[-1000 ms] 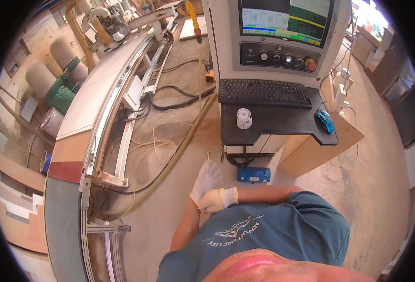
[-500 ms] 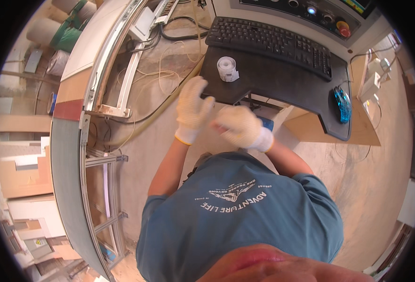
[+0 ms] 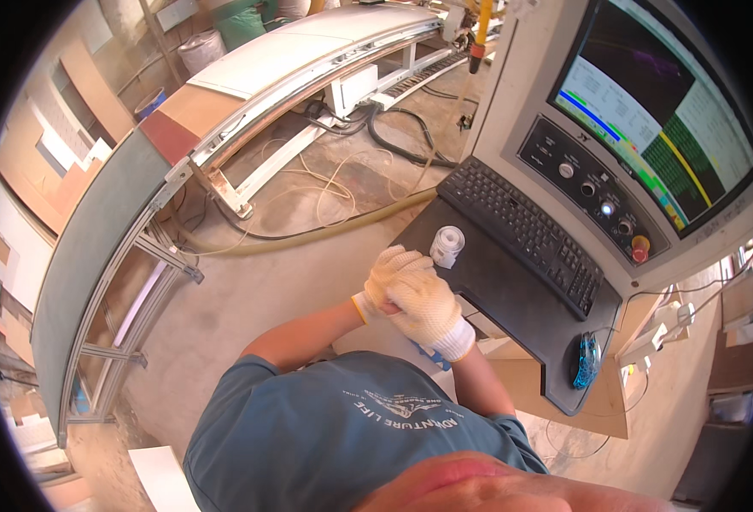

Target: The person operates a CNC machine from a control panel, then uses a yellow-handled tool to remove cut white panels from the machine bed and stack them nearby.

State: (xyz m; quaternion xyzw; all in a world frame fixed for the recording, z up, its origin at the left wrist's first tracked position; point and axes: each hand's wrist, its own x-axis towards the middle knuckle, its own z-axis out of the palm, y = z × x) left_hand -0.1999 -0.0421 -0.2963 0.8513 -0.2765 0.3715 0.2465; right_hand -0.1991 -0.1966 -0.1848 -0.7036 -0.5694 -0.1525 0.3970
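My left hand [image 3: 383, 280] and my right hand [image 3: 429, 309] wear cream knitted gloves with yellow-edged cuffs. They are clasped against each other in front of my chest, just off the near left edge of a black desk shelf [image 3: 513, 320]. Both look closed, with fingers curled around the other hand; the overlap hides part of the fingers and whatever may lie between the palms. On the shelf, right beyond my fingers, stands a small roll of white labels [image 3: 448, 245], not touched by either hand.
A black keyboard [image 3: 522, 235] and a blue-patterned mouse [image 3: 586, 360] lie on the shelf. Above is a control panel with a red knob [image 3: 640, 248] and a lit screen [image 3: 667, 111]. A long curved conveyor bench [image 3: 103, 247] runs along the left. Cables and a hose [image 3: 325, 237] cross the floor.
The view has turned right, bringing the screen in. My hands, apart before, have come together and now sit closer to the label roll. The roll remains on the shelf.
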